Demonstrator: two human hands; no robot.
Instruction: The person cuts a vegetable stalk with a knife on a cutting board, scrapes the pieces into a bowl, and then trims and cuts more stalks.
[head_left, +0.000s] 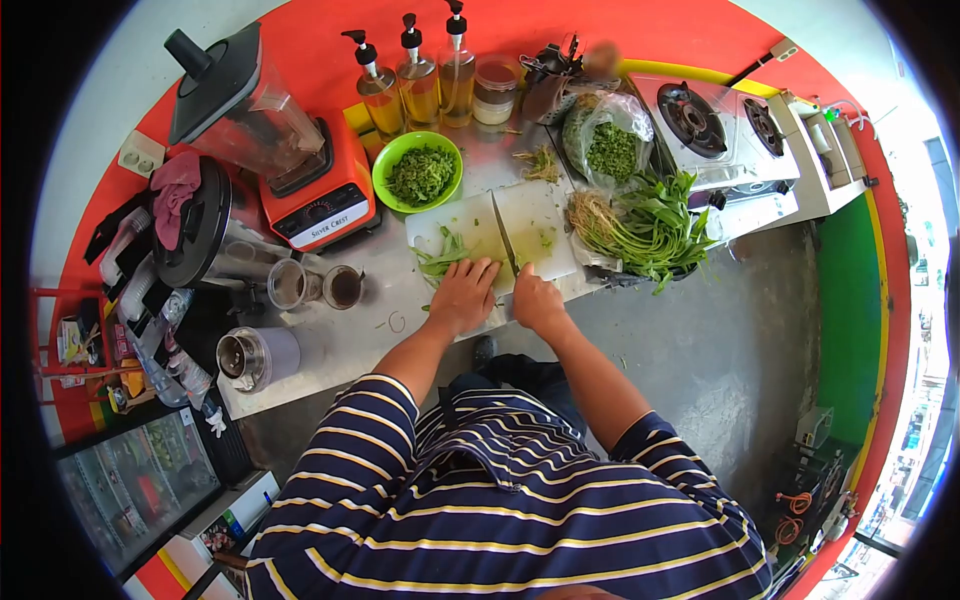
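My right hand (538, 303) is wrapped round the handle of a knife (506, 235), whose blade points away across a white cutting board (470, 213). To its left, my left hand (466, 295) presses down at the board's near edge with its fingers bent over leafy greens (440, 256). Part of those leaves is hidden under the fingers. Small green bits (545, 238) lie on the board right of the blade. Behind the board, a lime-green bowl (379, 180) holds chopped greens (421, 175).
Bunched greens with roots (650, 225) and a plastic bag of chopped greens (612, 150) lie at right, before a gas stove (735, 165). A red blender (318, 210), pump bottles (415, 80), plastic cups (343, 287) and a metal-topped container (258, 357) stand on the counter (385, 345).
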